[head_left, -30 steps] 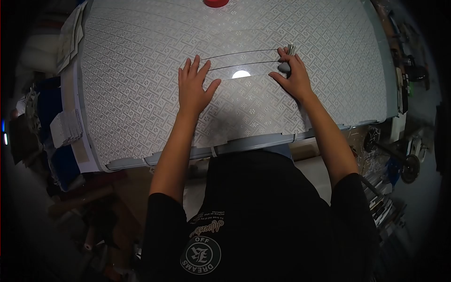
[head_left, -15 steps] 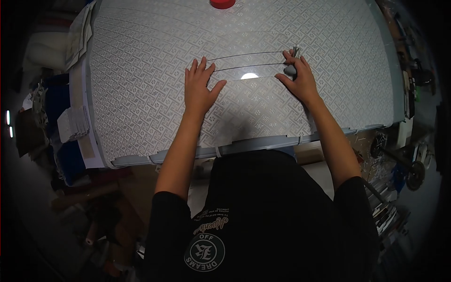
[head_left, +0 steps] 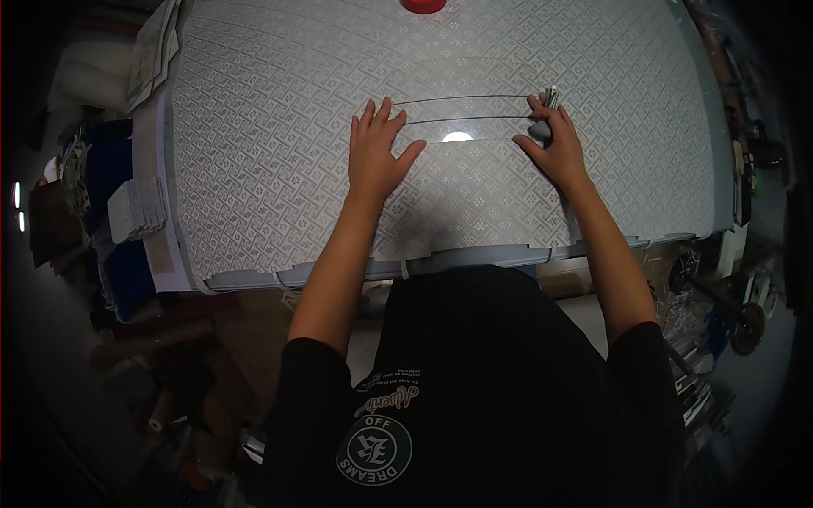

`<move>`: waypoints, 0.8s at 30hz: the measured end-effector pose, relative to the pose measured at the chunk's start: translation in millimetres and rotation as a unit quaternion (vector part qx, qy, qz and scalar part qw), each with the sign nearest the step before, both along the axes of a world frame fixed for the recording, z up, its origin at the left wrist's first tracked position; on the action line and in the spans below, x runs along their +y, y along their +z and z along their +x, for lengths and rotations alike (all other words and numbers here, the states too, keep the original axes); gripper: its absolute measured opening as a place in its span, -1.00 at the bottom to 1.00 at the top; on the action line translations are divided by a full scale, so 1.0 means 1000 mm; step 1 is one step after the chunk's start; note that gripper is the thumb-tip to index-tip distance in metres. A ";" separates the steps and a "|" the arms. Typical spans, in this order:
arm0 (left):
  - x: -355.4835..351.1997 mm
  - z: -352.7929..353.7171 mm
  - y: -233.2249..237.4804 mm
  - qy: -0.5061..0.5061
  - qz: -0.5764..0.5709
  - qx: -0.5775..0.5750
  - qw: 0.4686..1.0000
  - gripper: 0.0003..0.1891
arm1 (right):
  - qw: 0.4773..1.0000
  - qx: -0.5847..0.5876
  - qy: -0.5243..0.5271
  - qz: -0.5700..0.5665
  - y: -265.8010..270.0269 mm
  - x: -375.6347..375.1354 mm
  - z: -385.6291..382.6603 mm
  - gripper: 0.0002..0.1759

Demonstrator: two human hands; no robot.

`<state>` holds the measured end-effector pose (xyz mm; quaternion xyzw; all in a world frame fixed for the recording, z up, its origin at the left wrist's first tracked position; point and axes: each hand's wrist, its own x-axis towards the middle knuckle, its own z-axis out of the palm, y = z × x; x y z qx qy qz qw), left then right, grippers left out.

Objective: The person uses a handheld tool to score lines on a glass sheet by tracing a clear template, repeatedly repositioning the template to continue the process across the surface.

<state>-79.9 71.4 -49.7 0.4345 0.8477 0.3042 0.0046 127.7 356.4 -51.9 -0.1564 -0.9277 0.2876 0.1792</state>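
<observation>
A clear sheet or ruler with two dark lines (head_left: 470,108) lies flat on the patterned grey-white cloth (head_left: 279,152). On its left end rests my left hand (head_left: 378,152), fingers spread. At the right end is my right hand (head_left: 559,140), with its thumb apart and its fingers bent around a small metal and grey tool (head_left: 539,129). Part of that tool is hidden under the fingers. A round light reflection shows on the clear piece between both hands.
A red round object (head_left: 423,5) sits at the far edge of view. Stacked pale sheets (head_left: 137,210) lie left of the table. The table's near edge (head_left: 339,271) has clips along it. Wheels and clutter stand at the right.
The view has shifted slightly, so the hands, clear piece and red object appear a little further right. The hands keep nearly the same pose on the clear piece.
</observation>
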 end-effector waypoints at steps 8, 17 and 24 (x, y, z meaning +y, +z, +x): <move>0.000 -0.001 0.000 -0.003 0.007 0.001 1.000 -0.41 | 1.000 -0.001 -0.008 -0.007 0.003 -0.002 -0.001 -0.47; 0.000 0.000 -0.001 -0.003 0.007 -0.004 1.000 -0.40 | 1.000 -0.012 -0.011 -0.018 0.005 -0.004 0.000 -0.47; 0.000 -0.001 0.002 -0.001 -0.010 -0.014 1.000 -0.38 | 1.000 -0.011 -0.009 -0.019 0.007 -0.004 0.000 -0.46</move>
